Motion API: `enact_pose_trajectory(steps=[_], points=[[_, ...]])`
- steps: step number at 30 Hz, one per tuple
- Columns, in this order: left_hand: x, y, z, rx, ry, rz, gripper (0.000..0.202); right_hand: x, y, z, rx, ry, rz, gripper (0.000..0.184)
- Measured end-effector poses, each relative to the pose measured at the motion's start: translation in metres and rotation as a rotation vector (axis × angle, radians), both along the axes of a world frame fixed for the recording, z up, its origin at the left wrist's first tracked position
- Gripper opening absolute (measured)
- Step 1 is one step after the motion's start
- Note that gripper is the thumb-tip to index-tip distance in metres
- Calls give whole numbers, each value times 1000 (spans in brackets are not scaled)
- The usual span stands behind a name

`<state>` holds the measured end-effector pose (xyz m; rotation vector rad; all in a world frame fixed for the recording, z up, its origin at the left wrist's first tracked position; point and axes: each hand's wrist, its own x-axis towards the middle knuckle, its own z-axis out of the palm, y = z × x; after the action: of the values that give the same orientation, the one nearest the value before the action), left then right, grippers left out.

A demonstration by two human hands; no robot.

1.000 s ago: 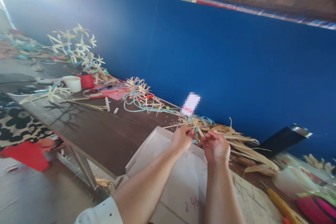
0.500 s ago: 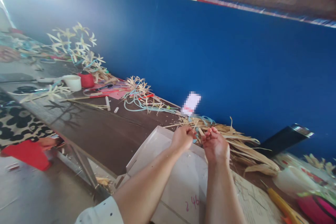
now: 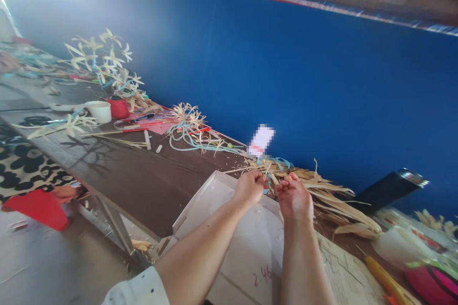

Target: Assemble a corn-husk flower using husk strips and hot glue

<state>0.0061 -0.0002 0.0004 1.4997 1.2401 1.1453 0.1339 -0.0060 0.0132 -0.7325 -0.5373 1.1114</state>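
Note:
My left hand (image 3: pixel 250 188) is closed, thumb and fingers pinched together, above the far edge of a shallow white cardboard box (image 3: pixel 229 276). Close beside it, my right hand (image 3: pixel 295 198) is turned palm up with curled fingertips drawn together. What either pinch contains, if anything, is too small to make out. A pale leaf strip (image 3: pixel 274 179) shows in the gap between the hands, and a bit of light blue lies by the left fingertips. Just behind and right of them spreads a pile of dry tan husk leaves (image 3: pixel 334 196).
Along the blue wall panel (image 3: pixel 322 95) lie light blue cords (image 3: pixel 186 145) and pale husk flowers (image 3: pixel 112 59). A white cup (image 3: pixel 100 112) stands at left. On the right are a black flask (image 3: pixel 384 191) and a yellow-handled tool (image 3: pixel 386 281). Another person's hand (image 3: pixel 7 63) shows far left.
My right fingers have curled in a little more, the fingertips closer together. My left hand stays almost where it was.

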Motion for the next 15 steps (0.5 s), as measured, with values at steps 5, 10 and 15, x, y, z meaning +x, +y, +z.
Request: enact_pose_trajectory(steps=[5,10,15], points=[[0,0,1,-6,-5,-6,28,1,3,-3,-33,-29,-50,39],[0,-1,1,-2,-4,-4,27,-1,3,-3,-37,-35,-58,37],[-1,-1,2,-1,6,-7,27,-7,-1,2,-62,-108,-6,33]])
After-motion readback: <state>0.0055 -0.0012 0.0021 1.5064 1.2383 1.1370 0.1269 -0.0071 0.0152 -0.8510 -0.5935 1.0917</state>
